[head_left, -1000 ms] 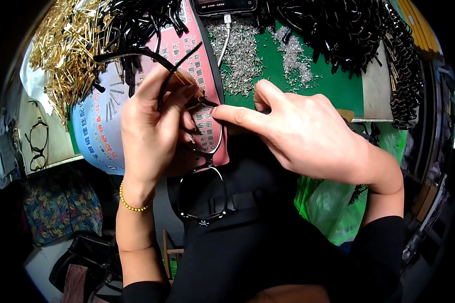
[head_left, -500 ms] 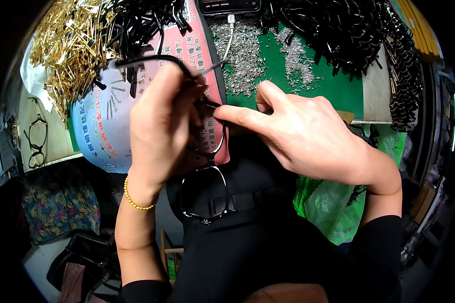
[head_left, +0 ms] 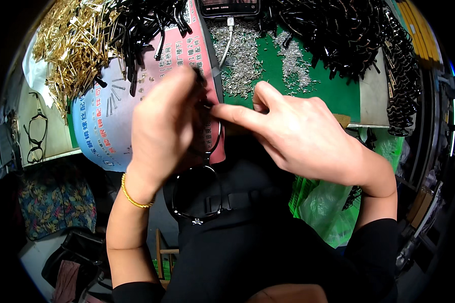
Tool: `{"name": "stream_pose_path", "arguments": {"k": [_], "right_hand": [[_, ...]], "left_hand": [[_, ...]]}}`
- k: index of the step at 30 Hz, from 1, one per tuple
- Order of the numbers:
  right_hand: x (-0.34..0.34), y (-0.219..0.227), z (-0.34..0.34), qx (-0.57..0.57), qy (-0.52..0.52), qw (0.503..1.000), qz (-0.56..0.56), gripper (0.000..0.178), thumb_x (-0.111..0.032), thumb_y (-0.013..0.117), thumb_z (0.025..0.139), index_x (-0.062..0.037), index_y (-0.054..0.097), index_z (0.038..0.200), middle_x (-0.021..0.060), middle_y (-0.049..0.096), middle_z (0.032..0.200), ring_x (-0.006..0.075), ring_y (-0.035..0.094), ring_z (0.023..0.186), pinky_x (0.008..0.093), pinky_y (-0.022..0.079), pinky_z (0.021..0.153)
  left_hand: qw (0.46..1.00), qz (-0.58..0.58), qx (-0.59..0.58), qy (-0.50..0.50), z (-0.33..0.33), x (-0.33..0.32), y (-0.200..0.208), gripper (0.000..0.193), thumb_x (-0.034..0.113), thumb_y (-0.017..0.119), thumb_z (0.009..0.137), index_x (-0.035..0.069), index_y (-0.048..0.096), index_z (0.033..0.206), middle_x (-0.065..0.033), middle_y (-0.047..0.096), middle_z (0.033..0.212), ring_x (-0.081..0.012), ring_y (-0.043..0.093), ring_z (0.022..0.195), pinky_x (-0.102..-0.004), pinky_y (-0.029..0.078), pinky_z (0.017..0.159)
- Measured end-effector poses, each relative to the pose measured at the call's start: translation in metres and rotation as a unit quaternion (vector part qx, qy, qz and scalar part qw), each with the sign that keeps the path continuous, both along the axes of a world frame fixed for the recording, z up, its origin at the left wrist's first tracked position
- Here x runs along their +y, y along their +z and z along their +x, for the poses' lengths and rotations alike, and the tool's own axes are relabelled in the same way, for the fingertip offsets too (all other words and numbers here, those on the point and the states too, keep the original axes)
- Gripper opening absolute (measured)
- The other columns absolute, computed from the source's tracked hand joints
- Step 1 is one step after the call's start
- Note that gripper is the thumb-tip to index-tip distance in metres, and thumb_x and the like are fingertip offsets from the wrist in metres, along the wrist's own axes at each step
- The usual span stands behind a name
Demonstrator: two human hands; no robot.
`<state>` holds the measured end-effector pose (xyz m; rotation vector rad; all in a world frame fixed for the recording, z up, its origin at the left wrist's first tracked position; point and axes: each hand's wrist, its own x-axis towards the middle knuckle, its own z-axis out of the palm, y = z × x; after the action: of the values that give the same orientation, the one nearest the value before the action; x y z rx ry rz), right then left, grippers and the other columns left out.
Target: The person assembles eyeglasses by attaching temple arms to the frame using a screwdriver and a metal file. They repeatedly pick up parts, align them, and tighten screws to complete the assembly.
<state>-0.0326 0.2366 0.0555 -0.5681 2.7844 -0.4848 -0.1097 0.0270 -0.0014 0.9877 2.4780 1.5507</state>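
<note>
A black-rimmed eyeglass frame (head_left: pixel 197 221) hangs upright below my hands, one rim low in front of my dark clothes and the other partly behind my left hand. My left hand (head_left: pixel 159 123), with a gold bead bracelet at the wrist, is closed around the upper part of the frame. From the right comes my right hand (head_left: pixel 306 136), one finger stretched to the frame's upper end beside my left fingers. Its other fingers are bent, and its thumb is out of sight. Both hands hide the spot where the fingertips meet.
Heaps of gold temple arms (head_left: pixel 78 45) and black temple arms (head_left: pixel 333 35) lie at the back. Small silver screws (head_left: pixel 237 65) cover part of the green mat (head_left: pixel 338 98). A phone (head_left: pixel 230 7) with a white cable stands behind. Another eyeglass frame (head_left: pixel 37 129) lies far left.
The black temple arm that stuck out above my left hand is out of sight now. The hanging eyeglass frame has shifted slightly left. My right finger stays at its upper end.
</note>
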Motion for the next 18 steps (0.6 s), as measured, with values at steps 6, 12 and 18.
{"name": "stream_pose_path", "arguments": {"k": [6,12,18], "right_hand": [[-0.001,-0.006,-0.002,0.062,-0.025,0.998,-0.020,0.058,-0.004,0.063,0.085,-0.0240,0.058,0.139,0.0088,0.054,0.086,0.0261,0.063,0.069,0.0378,0.052,0.054],[-0.004,-0.007,-0.002,0.067,-0.021,0.997,-0.023,0.055,-0.004,0.064,0.081,-0.0185,0.061,0.134,0.0146,0.056,0.092,0.0287,0.067,0.069,0.0392,0.053,0.053],[-0.010,-0.008,0.003,0.113,-0.023,0.993,0.035,0.062,-0.003,0.064,0.081,-0.0261,0.060,0.138,0.0083,0.053,0.088,0.0242,0.062,0.071,0.0361,0.052,0.054]], "left_hand": [[0.982,0.068,-0.176,0.022,0.001,0.002,0.004,0.007,-0.005,0.056,0.098,-0.001,0.058,0.103,-0.0050,0.064,0.079,-0.0090,0.060,0.056,-0.0245,0.047,0.051],[0.978,0.072,-0.194,0.024,0.001,0.000,0.000,0.002,-0.001,0.058,0.100,0.001,0.059,0.102,-0.0040,0.064,0.078,-0.0079,0.060,0.056,-0.0232,0.047,0.052],[0.981,0.066,-0.179,0.029,0.003,0.002,0.001,0.003,0.000,0.059,0.100,0.000,0.059,0.102,-0.0050,0.066,0.079,-0.0077,0.060,0.056,-0.0238,0.047,0.053]]}}
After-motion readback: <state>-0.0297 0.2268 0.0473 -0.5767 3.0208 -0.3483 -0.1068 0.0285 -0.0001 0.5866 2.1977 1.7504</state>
